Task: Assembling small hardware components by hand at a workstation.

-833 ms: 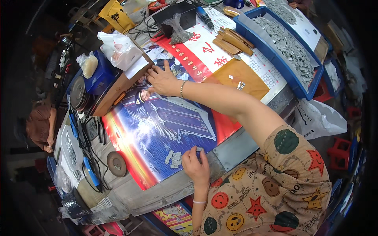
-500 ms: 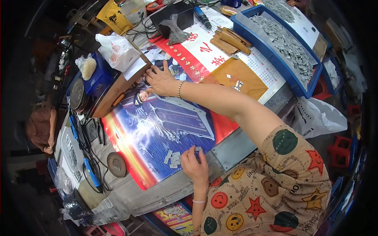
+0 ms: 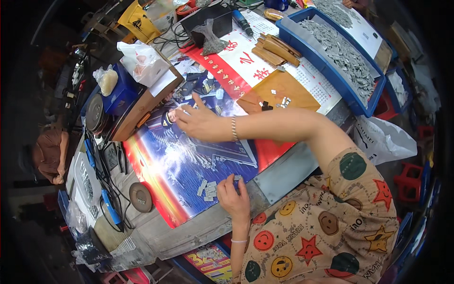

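My left hand (image 3: 234,199) rests near the front edge of the poster-covered table. A small flat grey metal piece (image 3: 237,178) sits between its thumb and index fingertip. Just left of this hand lies a loose group of several similar grey pieces (image 3: 208,190). My right hand (image 3: 203,124) hovers over the middle of the blue poster (image 3: 179,175), one finger raised, the others curled together. Whatever it may pinch is hidden or too small to name. Beyond its fingertips stands a brown wooden box (image 3: 146,105).
A blue tray (image 3: 326,71) full of grey pieces stands at the far right. Brown strips (image 3: 276,49) lie beside an amber sheet (image 3: 283,90) with small parts. At left are a round brown dish (image 3: 140,197), pliers (image 3: 121,158) and blue-handled tools (image 3: 109,208) with cables. Another person (image 3: 47,156) sits far left.
My right hand has drawn back from the wooden box, toward me and slightly right, over the poster. Dark bits on the amber sheet are now uncovered. My left hand has hardly moved.
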Demonstrator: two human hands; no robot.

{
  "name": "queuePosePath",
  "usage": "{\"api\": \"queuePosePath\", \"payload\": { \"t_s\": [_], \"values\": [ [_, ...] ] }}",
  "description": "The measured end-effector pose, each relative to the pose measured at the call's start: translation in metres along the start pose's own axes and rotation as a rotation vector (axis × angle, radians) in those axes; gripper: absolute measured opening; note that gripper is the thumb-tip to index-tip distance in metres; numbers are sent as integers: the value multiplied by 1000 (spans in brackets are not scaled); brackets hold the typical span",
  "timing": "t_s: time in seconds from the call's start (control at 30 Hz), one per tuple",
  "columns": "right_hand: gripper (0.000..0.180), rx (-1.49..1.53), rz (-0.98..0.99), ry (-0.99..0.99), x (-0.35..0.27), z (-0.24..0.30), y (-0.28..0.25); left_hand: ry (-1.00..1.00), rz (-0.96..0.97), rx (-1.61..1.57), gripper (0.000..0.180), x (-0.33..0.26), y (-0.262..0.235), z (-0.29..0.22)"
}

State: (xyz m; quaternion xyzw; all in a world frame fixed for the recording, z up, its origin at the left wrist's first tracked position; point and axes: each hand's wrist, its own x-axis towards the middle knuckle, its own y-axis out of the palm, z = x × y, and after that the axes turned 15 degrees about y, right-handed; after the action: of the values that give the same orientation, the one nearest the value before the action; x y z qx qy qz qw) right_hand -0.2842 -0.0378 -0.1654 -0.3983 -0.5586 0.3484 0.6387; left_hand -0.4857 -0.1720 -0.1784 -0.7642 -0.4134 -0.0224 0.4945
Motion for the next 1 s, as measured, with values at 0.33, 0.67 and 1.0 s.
{"api": "queuePosePath", "payload": {
  "t_s": [0.33,0.67,1.0],
  "values": [
    [34,487,441,148,-169,-14,-151,-48,93,10,23,12,-9,-3],
    [29,893,521,454,-214,-14,-159,-472,263,-672,17,15,-26,-25],
    [20,1852,695,861,-210,8,-139,-665,193,-1188,28,27,-52,-66]
  ]
}}
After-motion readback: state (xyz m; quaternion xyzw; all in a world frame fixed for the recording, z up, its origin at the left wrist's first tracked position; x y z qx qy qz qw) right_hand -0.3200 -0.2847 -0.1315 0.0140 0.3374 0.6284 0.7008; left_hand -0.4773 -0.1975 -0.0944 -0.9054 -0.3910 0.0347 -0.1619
